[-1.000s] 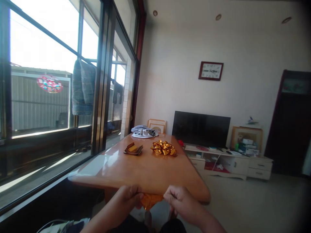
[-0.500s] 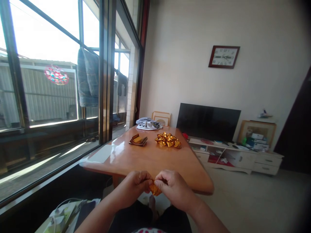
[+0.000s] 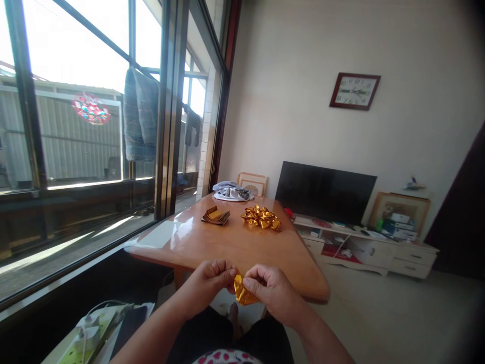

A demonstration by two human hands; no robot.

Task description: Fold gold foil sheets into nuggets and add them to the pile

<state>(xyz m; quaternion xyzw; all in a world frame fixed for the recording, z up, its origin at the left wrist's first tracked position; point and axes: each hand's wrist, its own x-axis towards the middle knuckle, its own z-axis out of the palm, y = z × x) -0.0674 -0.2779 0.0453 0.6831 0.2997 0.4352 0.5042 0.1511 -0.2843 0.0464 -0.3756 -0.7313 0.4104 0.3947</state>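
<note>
A partly folded piece of gold foil paper point(image 3: 243, 295) is held up in front of the near edge of the wooden table point(image 3: 212, 245). My right hand point(image 3: 270, 288) pinches its upper right side between thumb and fingers. At the upper left edge, my left hand point(image 3: 215, 278) is closed with thumb against forefinger; the fingertips behind the foil are hidden. Beyond my hands, a heap of folded gold foil pieces point(image 3: 261, 218) lies on the table. Left of that heap is a stack of gold and brown foil sheets point(image 3: 215, 216).
Bundled cloth point(image 3: 232, 192) lies at the table's far end. A sliding window point(image 3: 166, 126) runs along the left. At lower left are power strips with plugs point(image 3: 85, 333). Behind the table, a television point(image 3: 326, 192) and a white cabinet point(image 3: 379, 253) stand by the wall.
The foil has opened out and shows more of its surface between my hands. My hands are slightly farther apart, and the view has shifted a little.
</note>
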